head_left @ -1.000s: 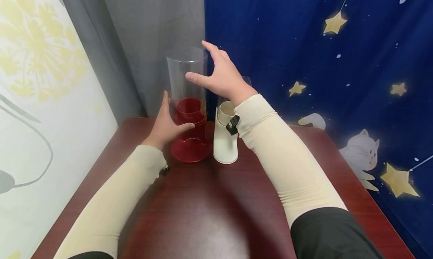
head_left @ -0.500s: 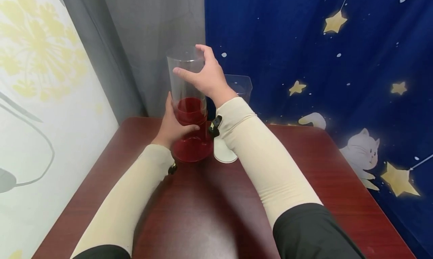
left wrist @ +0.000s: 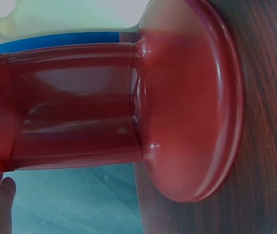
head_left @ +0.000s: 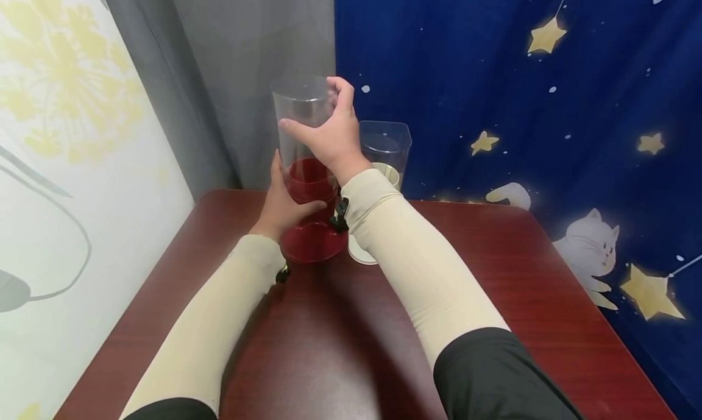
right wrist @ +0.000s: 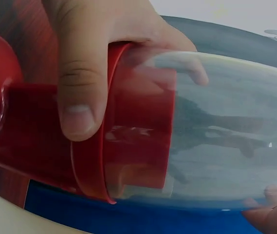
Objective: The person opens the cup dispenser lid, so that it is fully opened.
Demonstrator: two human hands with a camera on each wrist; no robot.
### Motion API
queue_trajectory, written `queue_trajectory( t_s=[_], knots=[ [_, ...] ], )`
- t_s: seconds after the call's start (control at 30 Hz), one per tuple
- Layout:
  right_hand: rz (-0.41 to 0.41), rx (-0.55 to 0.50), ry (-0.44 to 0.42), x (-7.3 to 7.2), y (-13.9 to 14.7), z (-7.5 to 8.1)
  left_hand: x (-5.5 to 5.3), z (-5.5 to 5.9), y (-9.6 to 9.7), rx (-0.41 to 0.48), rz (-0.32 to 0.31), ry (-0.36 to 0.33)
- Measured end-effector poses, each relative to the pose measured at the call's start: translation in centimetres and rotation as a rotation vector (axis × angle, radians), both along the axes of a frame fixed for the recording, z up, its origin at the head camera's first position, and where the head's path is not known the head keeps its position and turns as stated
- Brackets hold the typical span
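A red plastic stand with a broad round foot stands upright on the table. A tall clear plastic cylinder sits over the stand's red collar, as the right wrist view shows. My left hand grips the stand at this collar, thumb across its front. Higher up, my right hand holds the clear cylinder near its top, thumb in front and fingers curled around the right side. The left wrist view shows the red foot on the wood, with part of a hand at lower left.
Close on the right stands a white stand, partly behind my right forearm, topped by a clear squarish container. The dark red wooden table ends behind them at grey and blue star-patterned curtains. A pale patterned panel borders the left.
My right hand has moved left and closed around the clear cylinder's upper part. My left hand has shifted slightly right onto the red collar. The white stand's clear container has come into view.
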State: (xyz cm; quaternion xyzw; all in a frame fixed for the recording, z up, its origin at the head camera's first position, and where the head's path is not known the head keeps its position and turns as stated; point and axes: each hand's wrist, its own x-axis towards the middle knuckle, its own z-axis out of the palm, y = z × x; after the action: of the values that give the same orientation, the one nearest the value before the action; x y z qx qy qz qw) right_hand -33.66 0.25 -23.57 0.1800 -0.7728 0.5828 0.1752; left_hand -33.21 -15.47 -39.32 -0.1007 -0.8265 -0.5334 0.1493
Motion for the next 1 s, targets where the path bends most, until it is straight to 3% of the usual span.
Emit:
queue_trajectory(
  t_s=[0.6, 1.0],
  knots=[
    [0.01, -0.075, -0.024, -0.35, -0.35, 0.77, -0.38, -0.19, -0.14, 0.014, -0.006, 0.002],
    [-0.04, -0.114, -0.003, -0.8, -0.09, 0.86, -0.34, -0.44, -0.14, -0.014, -0.005, 0.02]
  ],
)
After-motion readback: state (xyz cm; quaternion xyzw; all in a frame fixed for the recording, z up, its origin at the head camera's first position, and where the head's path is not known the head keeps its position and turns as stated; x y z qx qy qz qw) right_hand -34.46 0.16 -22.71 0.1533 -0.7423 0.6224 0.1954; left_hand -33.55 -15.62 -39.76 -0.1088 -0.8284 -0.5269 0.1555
